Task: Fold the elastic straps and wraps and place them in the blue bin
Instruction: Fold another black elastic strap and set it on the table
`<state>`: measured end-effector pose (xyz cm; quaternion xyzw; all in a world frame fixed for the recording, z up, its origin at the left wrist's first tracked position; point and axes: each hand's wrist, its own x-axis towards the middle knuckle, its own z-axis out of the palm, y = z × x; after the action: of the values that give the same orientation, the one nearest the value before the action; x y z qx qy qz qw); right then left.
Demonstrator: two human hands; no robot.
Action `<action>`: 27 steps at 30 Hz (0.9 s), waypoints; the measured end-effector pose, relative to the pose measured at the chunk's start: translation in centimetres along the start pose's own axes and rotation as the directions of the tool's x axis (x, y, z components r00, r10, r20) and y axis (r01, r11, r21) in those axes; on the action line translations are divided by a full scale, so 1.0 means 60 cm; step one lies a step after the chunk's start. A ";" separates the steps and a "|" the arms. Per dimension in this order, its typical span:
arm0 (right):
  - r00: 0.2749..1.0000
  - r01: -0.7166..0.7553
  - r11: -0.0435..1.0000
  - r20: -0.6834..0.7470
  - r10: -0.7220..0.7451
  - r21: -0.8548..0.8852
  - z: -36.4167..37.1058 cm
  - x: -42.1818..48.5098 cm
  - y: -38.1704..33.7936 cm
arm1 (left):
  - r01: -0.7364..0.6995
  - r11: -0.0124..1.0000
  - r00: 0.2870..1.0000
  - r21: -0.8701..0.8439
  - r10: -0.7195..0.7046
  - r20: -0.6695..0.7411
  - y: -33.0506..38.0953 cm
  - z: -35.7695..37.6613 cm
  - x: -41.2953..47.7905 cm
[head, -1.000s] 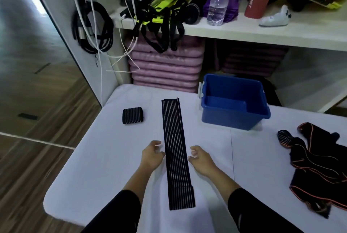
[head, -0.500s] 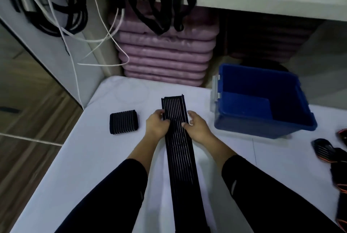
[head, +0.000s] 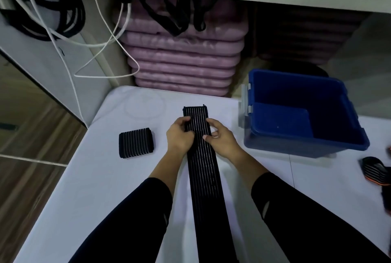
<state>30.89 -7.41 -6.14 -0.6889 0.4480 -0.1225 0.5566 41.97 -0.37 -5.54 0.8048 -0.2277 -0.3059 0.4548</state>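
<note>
1. My left hand [head: 179,135] and right hand [head: 222,138] pinch the long black strap [head: 203,173] by its edges near the far end, so the fold begins straight.
2. The strap lies flat on the table [head: 101,178], beside the blue bin [head: 275,148], near for placing.

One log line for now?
step: fold long strap | left hand: grips strap | right hand: grips strap | folded wrap: on table | blue bin: looks empty

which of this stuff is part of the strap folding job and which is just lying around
Job: long ribbed strap held by left hand and right hand; folded strap; black-and-orange wraps; blue bin.
Lying about: purple mats; white cables; black cord coil.
</note>
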 end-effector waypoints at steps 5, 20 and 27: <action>1.000 -0.012 1.000 0.003 0.012 -0.010 0.003 0.003 0.001 | 0.016 0.999 0.999 0.050 -0.018 0.027 -0.010 0.004 0.008; 0.996 -0.080 0.996 0.053 0.078 0.041 -0.016 -0.125 0.033 | 0.115 0.993 0.982 0.031 -0.119 0.149 -0.049 -0.032 -0.136; 0.983 -0.101 0.995 0.151 0.103 -0.025 -0.016 -0.215 0.076 | 0.196 0.979 0.979 0.049 -0.198 0.053 -0.089 -0.032 -0.258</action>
<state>20.73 1.75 -5.53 -0.6770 0.4400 -0.0373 0.5888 32.83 13.34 -5.00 0.8241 -0.1665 -0.3673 0.3978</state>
